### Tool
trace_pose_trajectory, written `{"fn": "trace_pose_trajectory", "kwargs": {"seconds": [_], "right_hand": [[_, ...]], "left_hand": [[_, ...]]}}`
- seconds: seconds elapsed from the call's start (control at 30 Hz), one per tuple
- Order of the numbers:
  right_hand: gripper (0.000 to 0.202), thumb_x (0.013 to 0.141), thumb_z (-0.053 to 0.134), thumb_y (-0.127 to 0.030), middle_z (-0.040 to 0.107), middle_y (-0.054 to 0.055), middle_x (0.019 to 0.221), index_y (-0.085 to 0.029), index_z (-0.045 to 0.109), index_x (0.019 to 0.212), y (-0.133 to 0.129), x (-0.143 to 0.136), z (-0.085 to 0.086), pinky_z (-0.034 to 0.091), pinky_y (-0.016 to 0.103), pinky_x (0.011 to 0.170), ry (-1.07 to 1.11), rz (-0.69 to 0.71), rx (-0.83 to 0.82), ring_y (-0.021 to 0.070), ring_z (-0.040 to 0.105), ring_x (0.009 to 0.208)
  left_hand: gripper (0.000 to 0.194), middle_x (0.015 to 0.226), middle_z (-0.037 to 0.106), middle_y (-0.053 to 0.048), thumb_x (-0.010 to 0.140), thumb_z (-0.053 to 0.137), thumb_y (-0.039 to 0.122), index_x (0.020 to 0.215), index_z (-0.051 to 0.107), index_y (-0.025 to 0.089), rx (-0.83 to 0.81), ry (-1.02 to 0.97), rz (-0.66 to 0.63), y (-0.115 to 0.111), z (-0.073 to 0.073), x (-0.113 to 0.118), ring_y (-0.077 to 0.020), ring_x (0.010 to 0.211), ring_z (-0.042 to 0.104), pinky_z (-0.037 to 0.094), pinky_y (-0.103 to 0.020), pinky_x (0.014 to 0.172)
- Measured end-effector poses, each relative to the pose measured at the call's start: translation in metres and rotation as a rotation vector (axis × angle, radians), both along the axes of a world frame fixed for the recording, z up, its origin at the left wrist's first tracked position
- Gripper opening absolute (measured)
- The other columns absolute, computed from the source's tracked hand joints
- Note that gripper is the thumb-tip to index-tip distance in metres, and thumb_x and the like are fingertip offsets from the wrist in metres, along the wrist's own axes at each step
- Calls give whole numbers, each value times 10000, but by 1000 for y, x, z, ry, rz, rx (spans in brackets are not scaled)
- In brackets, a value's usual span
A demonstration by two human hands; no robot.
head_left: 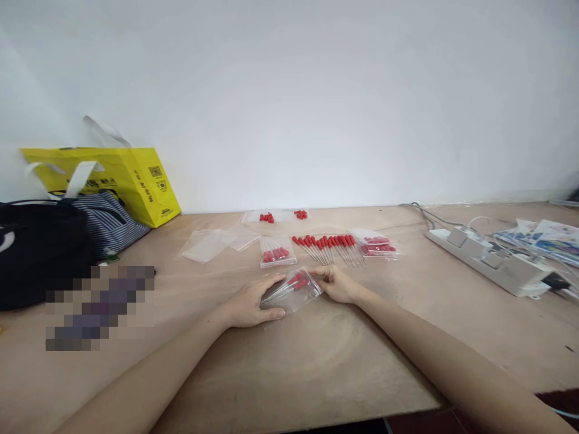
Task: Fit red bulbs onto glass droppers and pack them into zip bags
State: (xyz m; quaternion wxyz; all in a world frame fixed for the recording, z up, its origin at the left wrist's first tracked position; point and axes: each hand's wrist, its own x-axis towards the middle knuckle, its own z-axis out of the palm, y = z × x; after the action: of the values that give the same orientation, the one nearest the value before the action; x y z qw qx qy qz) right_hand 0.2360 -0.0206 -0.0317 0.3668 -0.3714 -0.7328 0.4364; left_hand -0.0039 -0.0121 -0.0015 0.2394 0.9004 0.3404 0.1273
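Observation:
A clear zip bag (293, 303) with a few red-bulbed glass droppers (298, 280) inside is between my hands, just above or on the table. My left hand (253, 304) curves round its left end, fingers above and thumb below. At its upper right edge, my right hand (335, 283) is closed, the fingers pinching the plastic by the opening. Just beyond lies a filled bag of droppers (277, 253). Loose droppers (323, 242) are spread in a row beside it, bulbs pointing away from me. Filled bags (377, 246) are stacked at the row's right.
Flat empty zip bags (205, 246) lie left of centre. More bagged droppers (266, 217) rest by the wall. A power strip (484, 259) with cables and printed packets (552, 238) are at right. A yellow bag (149, 181) and a black bag (40, 253) stand at left.

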Motion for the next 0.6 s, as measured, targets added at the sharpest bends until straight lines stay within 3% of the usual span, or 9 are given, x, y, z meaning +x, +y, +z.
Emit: {"fn": "trace_pose_trajectory", "kwargs": {"seconds": [0.1,0.37,0.6], "right_hand": [[375,742,542,-289,578,61,1090,-202,504,1104,1,1,-6,399,330,888,26,5,-32,160,509,1048],[220,691,598,-351,646,31,780,-165,611,807,1,-2,-11,463,293,699,-38,-150,-33,162,592,755],[217,611,670,-338,646,0,688,-197,660,775,3,-3,-13,465,271,640,-104,-246,-46,169,589,714]], "left_hand": [[721,1318,380,-65,675,584,503,1282,318,221,5,8,13,0,1,0,-269,1178,373,315,-398,977],[687,1320,379,-60,677,587,502,1263,352,232,15,15,10,0,1,-2,-258,1184,365,309,-401,977],[562,1192,524,-46,666,600,503,1150,499,236,60,-10,-20,7,0,-8,-227,1094,469,361,-360,933]]}}
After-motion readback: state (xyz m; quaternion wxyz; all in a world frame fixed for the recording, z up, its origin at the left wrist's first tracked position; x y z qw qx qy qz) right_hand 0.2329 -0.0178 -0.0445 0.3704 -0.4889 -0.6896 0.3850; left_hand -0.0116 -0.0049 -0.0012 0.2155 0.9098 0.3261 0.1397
